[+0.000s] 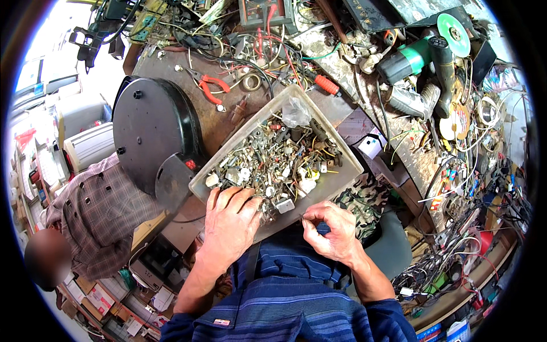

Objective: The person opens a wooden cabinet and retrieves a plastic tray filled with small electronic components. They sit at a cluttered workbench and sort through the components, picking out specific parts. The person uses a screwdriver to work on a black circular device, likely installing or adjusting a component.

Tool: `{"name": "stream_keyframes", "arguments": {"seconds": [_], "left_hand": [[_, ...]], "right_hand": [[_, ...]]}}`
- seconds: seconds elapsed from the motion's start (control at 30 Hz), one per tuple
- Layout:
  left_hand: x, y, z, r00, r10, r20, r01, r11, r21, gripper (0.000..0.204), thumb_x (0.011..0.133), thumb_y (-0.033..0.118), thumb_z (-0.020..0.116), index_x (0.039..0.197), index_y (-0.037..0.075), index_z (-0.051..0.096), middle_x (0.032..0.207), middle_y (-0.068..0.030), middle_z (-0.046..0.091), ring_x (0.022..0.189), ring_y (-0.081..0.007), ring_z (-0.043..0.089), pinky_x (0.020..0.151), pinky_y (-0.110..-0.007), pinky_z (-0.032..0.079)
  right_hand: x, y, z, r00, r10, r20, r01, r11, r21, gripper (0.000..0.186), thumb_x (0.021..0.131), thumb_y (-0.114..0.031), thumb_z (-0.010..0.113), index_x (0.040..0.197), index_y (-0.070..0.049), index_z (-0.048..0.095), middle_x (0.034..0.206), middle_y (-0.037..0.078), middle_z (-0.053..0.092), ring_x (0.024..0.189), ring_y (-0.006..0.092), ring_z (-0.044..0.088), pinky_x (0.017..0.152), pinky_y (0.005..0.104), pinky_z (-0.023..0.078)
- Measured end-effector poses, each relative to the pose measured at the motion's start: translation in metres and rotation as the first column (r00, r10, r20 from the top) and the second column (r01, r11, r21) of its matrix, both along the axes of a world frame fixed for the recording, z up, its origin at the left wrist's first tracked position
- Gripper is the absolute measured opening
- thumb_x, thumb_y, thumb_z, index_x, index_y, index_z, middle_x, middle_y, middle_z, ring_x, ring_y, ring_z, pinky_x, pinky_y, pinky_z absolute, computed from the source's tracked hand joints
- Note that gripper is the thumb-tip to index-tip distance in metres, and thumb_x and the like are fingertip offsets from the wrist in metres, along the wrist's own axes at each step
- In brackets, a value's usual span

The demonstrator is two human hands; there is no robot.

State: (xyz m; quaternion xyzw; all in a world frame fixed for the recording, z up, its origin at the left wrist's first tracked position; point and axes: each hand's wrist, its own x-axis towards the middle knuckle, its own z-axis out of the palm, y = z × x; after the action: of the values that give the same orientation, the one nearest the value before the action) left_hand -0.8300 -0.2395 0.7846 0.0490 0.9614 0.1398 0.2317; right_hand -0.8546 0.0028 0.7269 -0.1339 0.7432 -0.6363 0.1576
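A translucent plastic bin point(348, 163) of mixed small metal parts point(268, 154) and wire bits is in front of me, a crumpled clear bag point(296, 113) in its far corner. My left hand point(229, 222) lies over the bin's near left edge, fingers apart and curled down among the parts, tips partly hidden. My right hand point(331, 233) is just outside the near right edge, thumb and index finger pinched on a small dark piece, too small to name. To the left stands a black round appliance point(148, 131) with a smaller dark plate point(174, 188) before it.
Red-handled pliers point(211, 85), a screwdriver point(325, 84) and tangled wires lie beyond the bin. A green power tool point(404, 62) and cable heaps point(456, 268) crowd the right. Another person point(99, 211) in a checked shirt is at lower left. A grey chair point(390, 245) is right of me.
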Motion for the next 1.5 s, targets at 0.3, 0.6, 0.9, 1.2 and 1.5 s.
{"name": "stream_keyframes", "arguments": {"seconds": [0.3, 0.6, 0.9, 1.2, 1.5], "left_hand": [[-0.001, -0.006, -0.004, 0.994, 0.1, -0.038, -0.096, 0.991, 0.088, 0.038, 0.083, 0.012, 0.08, 0.119, 0.004, 0.072, 0.126, -0.0115, 0.068, 0.121, -0.0334, 0.061, 0.108, -0.048, 0.047], [0.0, -0.012, -0.005, 0.988, 0.149, -0.029, -0.144, 0.979, 0.145, 0.043, 0.08, 0.01, 0.082, 0.12, 0.0, 0.071, 0.129, -0.0144, 0.067, 0.12, -0.0365, 0.062, 0.105, -0.046, 0.05], [-0.013, -0.015, -0.004, 0.981, 0.188, -0.039, -0.18, 0.971, 0.158, 0.04, 0.084, 0.006, 0.079, 0.123, 0.001, 0.07, 0.13, -0.0152, 0.068, 0.119, -0.036, 0.064, 0.103, -0.044, 0.052], [-0.078, 0.03, -0.047, 0.923, 0.361, -0.133, -0.295, 0.886, 0.357, 0.062, 0.096, 0.008, 0.068, 0.152, -0.005, 0.046, 0.147, -0.0307, 0.055, 0.136, -0.0479, 0.053, 0.116, -0.05, 0.042], [-0.125, 0.061, -0.106, 0.932, 0.289, -0.217, -0.216, 0.927, 0.307, 0.043, 0.09, 0.013, 0.074, 0.128, -0.006, 0.062, 0.118, -0.0286, 0.068, 0.114, -0.0453, 0.062, 0.101, -0.05, 0.05]], "right_hand": [[0.004, 0.007, -0.003, 1.0, -0.023, 0.022, 0.021, 0.997, 0.072, 0.019, 0.08, 0.007, 0.078, 0.095, 0.002, 0.067, 0.089, 0.012, 0.072, 0.07, 0.0186, 0.073, 0.062, 0.0283, 0.06], [0.005, 0.005, -0.002, 0.999, -0.043, 0.013, 0.041, 0.996, 0.08, 0.019, 0.08, 0.008, 0.078, 0.095, 0.002, 0.068, 0.089, 0.012, 0.072, 0.069, 0.018, 0.073, 0.062, 0.0284, 0.059], [0.005, 0.006, 0.0, 0.998, -0.043, 0.045, 0.039, 0.995, 0.087, 0.017, 0.081, 0.006, 0.078, 0.095, 0.003, 0.069, 0.09, 0.012, 0.073, 0.07, 0.0192, 0.074, 0.062, 0.0292, 0.06], [0.001, 0.003, 0.006, 0.998, -0.057, -0.01, 0.058, 0.993, 0.102, 0.017, 0.08, 0.005, 0.078, 0.095, 0.003, 0.069, 0.088, 0.012, 0.072, 0.07, 0.0194, 0.074, 0.06, 0.0296, 0.061], [-0.008, -0.007, 0.005, 0.993, -0.111, -0.038, 0.115, 0.987, 0.113, 0.017, 0.079, 0.005, 0.078, 0.093, 0.003, 0.069, 0.084, 0.011, 0.07, 0.066, 0.0182, 0.073, 0.059, 0.029, 0.06]]}}
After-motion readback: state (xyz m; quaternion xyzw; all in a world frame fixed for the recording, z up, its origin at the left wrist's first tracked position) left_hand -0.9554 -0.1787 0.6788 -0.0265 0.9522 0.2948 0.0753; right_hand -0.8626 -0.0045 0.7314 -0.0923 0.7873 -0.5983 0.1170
